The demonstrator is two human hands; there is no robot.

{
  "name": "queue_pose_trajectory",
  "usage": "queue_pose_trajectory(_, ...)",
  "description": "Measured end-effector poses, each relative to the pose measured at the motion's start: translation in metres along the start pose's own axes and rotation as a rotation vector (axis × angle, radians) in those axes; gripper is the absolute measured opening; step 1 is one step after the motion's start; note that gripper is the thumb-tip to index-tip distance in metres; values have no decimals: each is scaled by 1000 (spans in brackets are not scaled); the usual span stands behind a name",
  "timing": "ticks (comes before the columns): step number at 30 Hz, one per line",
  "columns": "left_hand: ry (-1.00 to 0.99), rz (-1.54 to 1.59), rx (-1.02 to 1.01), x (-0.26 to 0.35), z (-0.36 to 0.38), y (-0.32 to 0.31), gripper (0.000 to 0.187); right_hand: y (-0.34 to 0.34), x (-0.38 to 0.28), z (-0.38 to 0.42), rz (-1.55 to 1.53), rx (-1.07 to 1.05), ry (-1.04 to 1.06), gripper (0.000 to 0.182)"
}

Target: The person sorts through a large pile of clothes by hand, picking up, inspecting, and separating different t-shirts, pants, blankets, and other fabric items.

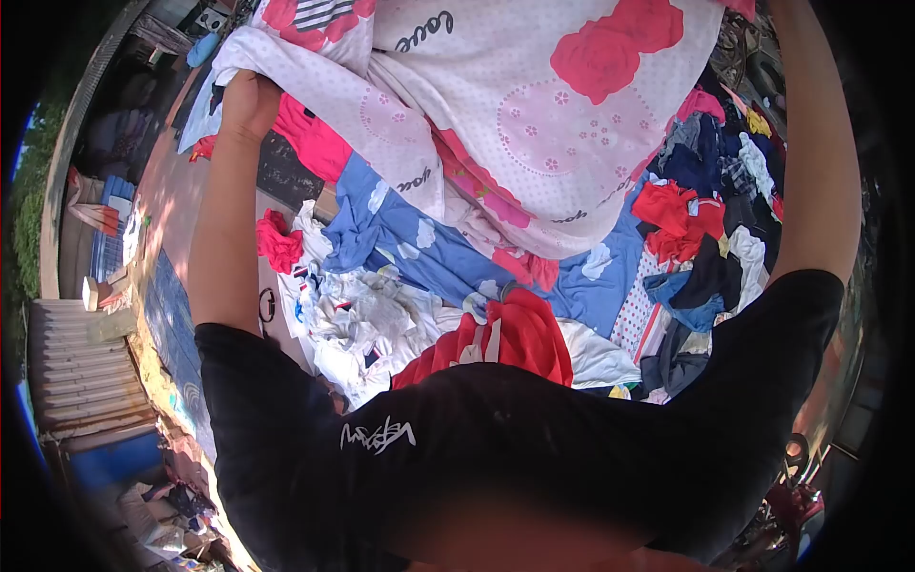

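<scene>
A large white and pink sheet (600, 143) with red roses, hearts and printed words hangs spread out between my raised arms. At the upper left, my left hand (250, 103) is closed on the sheet's edge, its fingers partly covered by the cloth. My right arm reaches up along the right side, and the hand is beyond the top of the view. Below the sheet lies a blue cloth (438, 262) with white cloud shapes. Nearer my body are a white crumpled pile (372, 319) and a red garment (534, 334).
Mixed clothes (705, 219) in red, navy and white are heaped on the right. On the left are a corrugated metal sheet (91, 367), a blue denim cloth (176, 324) on the ground and a blue crate (112, 224). Another heap of cloth (157, 520) lies at the lower left.
</scene>
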State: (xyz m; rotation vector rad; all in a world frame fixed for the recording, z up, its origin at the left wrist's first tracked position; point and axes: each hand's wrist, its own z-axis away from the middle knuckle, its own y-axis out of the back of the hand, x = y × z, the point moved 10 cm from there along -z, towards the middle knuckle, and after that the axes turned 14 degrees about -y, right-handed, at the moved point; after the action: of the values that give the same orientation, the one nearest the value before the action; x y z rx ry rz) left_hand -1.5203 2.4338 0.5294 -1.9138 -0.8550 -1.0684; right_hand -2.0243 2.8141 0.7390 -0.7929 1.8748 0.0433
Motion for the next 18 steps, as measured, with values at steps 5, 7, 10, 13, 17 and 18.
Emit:
queue_pose_trajectory(5,-249,79,202,110,-36,-30,43,9,-40,-17,-66,-241,209,19)
queue_pose_trajectory(7,-328,68,195,142,-39,-10,49,48,-26,-44,-151,-210,128,24)
queue_pose_trajectory(10,-296,-38,358,154,-10,21,52,100,5,-17,-50,-106,24,32)
queue_pose_trajectory(13,-104,-35,246,106,10,110,51,145,56,47,51,-23,-131,39)
queue_pose_trajectory(17,108,-348,13,-2,94,149,51,227,179,129,138,120,-426,33)
queue_pose_trajectory(18,220,-449,42,-31,122,148,51,257,221,154,211,53,-647,28)
